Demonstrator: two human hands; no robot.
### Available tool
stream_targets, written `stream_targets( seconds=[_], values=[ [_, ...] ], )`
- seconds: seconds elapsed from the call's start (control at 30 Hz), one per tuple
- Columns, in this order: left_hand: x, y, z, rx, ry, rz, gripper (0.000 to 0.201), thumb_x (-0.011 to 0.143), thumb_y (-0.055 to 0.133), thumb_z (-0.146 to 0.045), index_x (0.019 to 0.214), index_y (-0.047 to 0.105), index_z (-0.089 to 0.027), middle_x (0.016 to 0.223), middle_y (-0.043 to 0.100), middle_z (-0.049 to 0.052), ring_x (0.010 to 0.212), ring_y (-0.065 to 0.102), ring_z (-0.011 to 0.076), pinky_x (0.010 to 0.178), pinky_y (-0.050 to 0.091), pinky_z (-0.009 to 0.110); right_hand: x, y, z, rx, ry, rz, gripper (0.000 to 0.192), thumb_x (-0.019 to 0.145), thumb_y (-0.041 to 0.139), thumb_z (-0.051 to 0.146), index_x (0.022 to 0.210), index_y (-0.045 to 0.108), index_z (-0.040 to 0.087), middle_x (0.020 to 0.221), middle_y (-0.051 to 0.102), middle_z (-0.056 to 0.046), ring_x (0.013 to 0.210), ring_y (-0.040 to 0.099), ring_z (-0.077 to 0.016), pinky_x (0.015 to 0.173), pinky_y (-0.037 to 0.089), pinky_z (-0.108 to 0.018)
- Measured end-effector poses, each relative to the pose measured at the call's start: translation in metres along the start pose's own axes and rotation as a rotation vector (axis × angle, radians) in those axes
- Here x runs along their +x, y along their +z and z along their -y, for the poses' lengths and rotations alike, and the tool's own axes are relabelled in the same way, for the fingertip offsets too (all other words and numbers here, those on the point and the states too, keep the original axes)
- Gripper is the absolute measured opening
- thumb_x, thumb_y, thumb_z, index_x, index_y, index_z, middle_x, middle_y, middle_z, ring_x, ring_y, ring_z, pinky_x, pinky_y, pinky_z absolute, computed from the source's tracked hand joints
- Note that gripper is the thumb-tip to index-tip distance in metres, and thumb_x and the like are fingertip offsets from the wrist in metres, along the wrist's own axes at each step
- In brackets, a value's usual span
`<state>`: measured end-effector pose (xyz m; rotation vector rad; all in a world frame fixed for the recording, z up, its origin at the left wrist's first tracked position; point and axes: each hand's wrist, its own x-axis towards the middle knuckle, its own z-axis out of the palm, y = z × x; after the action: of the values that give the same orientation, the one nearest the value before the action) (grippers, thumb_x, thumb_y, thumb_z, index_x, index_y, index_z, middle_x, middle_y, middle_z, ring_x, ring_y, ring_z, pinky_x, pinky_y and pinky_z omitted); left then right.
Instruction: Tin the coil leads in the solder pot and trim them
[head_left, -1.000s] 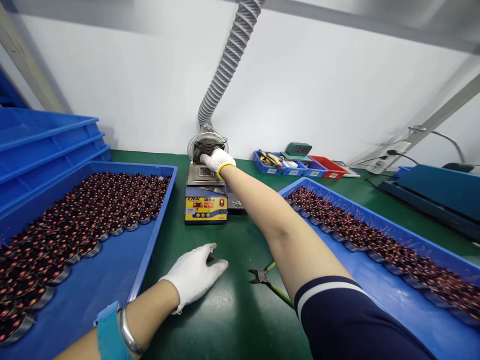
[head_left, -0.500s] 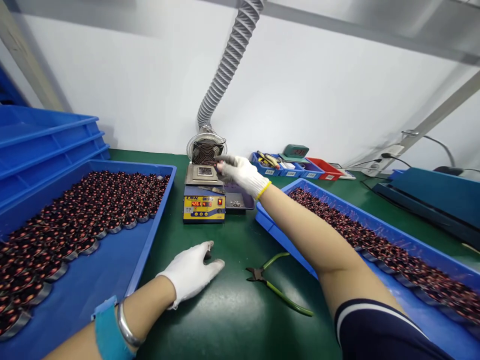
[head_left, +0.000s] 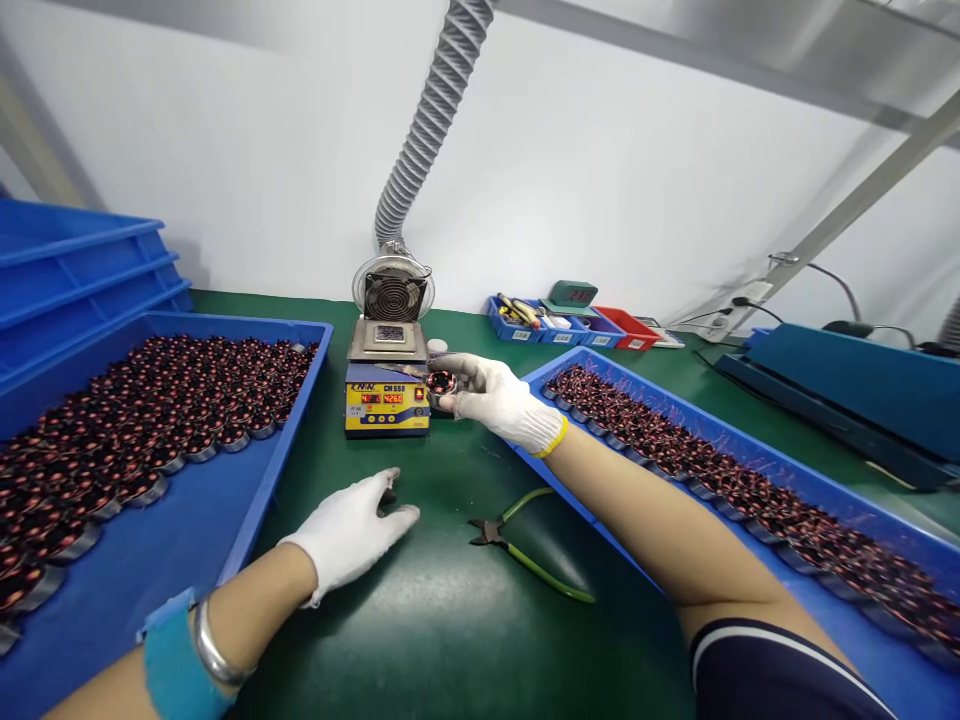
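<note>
In a white glove with dark fingertips, my right hand point(head_left: 499, 398) grips a small round motor stator point(head_left: 442, 383) with copper windings, held just in front of the solder pot's right side. The solder pot point(head_left: 388, 400) has a yellow front panel with red digits, and a square well point(head_left: 389, 333) on top. My left hand point(head_left: 352, 530), also gloved, hovers over or rests on the green table, thumb and fingers apart and nothing between them. Green-handled cutting pliers point(head_left: 489, 532) lie open to the right of it.
Blue trays of stators stand at left point(head_left: 281, 480) and right point(head_left: 600, 365). Stacked blue trays point(head_left: 82, 260) are at far left. Behind the pot are a fan point(head_left: 395, 297) and a grey duct point(head_left: 431, 110). Small bins point(head_left: 561, 337) and a clock point(head_left: 574, 293) sit at the back.
My right hand has come down and back from above the solder pot with the stator, which now shows its face. My left hand keeps its open pose; the whole view has shifted slightly.
</note>
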<state>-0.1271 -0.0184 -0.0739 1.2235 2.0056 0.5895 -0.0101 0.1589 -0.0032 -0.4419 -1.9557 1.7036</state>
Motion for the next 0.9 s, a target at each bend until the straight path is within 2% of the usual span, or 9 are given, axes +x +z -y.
stream_targets(
  seconds=[0.13,0.2,0.27,0.33,0.5,0.67,0.8,0.9],
  values=[
    [0.001,0.0,0.001,-0.018,0.01,-0.027,0.071,0.071,0.055,-0.053,0.133,0.047,-0.018,0.123,0.062,0.013,0.114,0.056,0.031,0.096,0.039,0.037,0.028,-0.006,-0.003,-0.061,0.07,-0.104,0.032,0.066,0.065,0.021,0.098,0.064,0.019,0.079,0.065,0.0,0.064,0.06,-0.0097,0.062,0.051,-0.022],
    [0.003,0.0,0.003,-0.015,0.019,-0.036,0.071,0.071,0.055,-0.053,0.132,0.049,-0.018,0.122,0.063,0.013,0.113,0.057,0.031,0.096,0.039,0.037,0.049,-0.01,-0.004,-0.267,0.147,-0.221,0.026,0.075,0.057,0.032,0.096,0.064,0.02,0.075,0.066,0.0,0.062,0.061,-0.0111,0.061,0.05,-0.022],
    [0.004,0.001,0.003,-0.015,0.026,-0.037,0.071,0.071,0.056,-0.053,0.132,0.049,-0.017,0.121,0.063,0.013,0.112,0.058,0.0308,0.097,0.039,0.036,0.071,-0.013,-0.003,-0.514,0.2,-0.326,0.032,0.081,0.048,0.044,0.089,0.066,0.019,0.07,0.066,-0.001,0.062,0.062,-0.0133,0.061,0.049,-0.023],
    [0.005,0.001,0.004,-0.015,0.029,-0.027,0.072,0.071,0.055,-0.052,0.133,0.048,-0.016,0.121,0.063,0.013,0.112,0.058,0.0305,0.096,0.039,0.036,0.09,-0.015,-0.002,-0.661,0.216,-0.388,0.041,0.081,0.044,0.052,0.08,0.066,0.017,0.067,0.066,-0.003,0.064,0.063,-0.0161,0.064,0.048,-0.025],
    [0.002,0.0,0.001,0.01,0.045,-0.01,0.071,0.072,0.054,-0.051,0.134,0.047,-0.016,0.123,0.062,0.014,0.113,0.056,0.0314,0.095,0.04,0.038,0.122,-0.012,-0.004,-0.764,0.21,-0.403,0.043,0.077,0.048,0.054,0.074,0.065,0.015,0.071,0.066,-0.008,0.079,0.064,-0.0222,0.075,0.046,-0.03],
    [-0.001,-0.002,-0.003,0.021,0.042,-0.034,0.068,0.07,0.055,-0.051,0.131,0.051,-0.019,0.124,0.061,0.013,0.112,0.057,0.0324,0.094,0.041,0.039,0.131,-0.004,-0.012,-0.818,0.203,-0.393,0.043,0.077,0.049,0.055,0.072,0.066,0.016,0.076,0.067,-0.011,0.087,0.064,-0.0252,0.08,0.045,-0.032],
    [-0.001,-0.003,-0.003,0.024,0.041,-0.027,0.068,0.07,0.055,-0.051,0.131,0.052,-0.02,0.127,0.059,0.013,0.112,0.057,0.0328,0.094,0.041,0.039,0.131,-0.002,-0.012,-0.81,0.189,-0.392,0.046,0.077,0.049,0.057,0.07,0.065,0.015,0.075,0.067,-0.012,0.084,0.065,-0.025,0.079,0.046,-0.033],
    [-0.001,-0.002,-0.003,0.032,0.041,-0.017,0.069,0.071,0.055,-0.052,0.131,0.051,-0.019,0.128,0.058,0.013,0.114,0.056,0.0333,0.095,0.04,0.04,0.129,-0.004,-0.006,-0.77,0.181,-0.408,0.049,0.079,0.046,0.059,0.07,0.065,0.015,0.071,0.066,-0.01,0.074,0.065,-0.0214,0.072,0.048,-0.031]
  ],
)
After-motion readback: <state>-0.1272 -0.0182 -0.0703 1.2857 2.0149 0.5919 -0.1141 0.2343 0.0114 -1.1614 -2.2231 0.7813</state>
